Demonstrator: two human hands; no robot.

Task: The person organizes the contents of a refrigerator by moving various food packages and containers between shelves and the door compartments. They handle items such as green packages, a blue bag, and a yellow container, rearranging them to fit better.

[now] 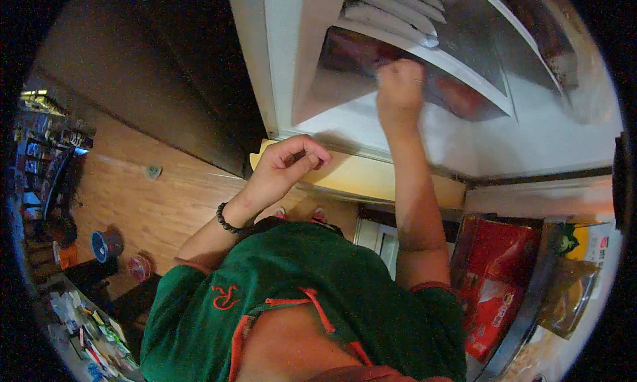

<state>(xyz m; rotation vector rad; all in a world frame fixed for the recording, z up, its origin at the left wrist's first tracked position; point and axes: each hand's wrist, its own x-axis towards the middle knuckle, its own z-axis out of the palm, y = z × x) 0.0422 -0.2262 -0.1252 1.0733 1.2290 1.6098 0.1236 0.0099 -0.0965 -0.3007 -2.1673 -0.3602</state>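
My right hand point(401, 80) reaches into a white, lit cabinet that looks like a refrigerator. Its fingers are closed at the front of a shelf or bin with a pale rim point(458, 67), and what they grip is hidden and slightly blurred. Dark red contents point(458, 95) show around that hand, behind a clear surface. Just outside the cabinet, above a pale yellow ledge point(371, 179), my left hand point(292, 159) hangs with fingers curled in and nothing visible in them. A dark beaded bracelet point(227, 219) circles the left wrist.
Several pale, flat packs point(391, 13) lie stacked above the bin. Red packages point(497, 282) stand in a rack at my right, beside a clear brownish bag point(569, 296). A tall dark panel point(152, 70) rises at left. A blue bucket point(107, 246) and a cluttered surface point(89, 332) are at lower left.
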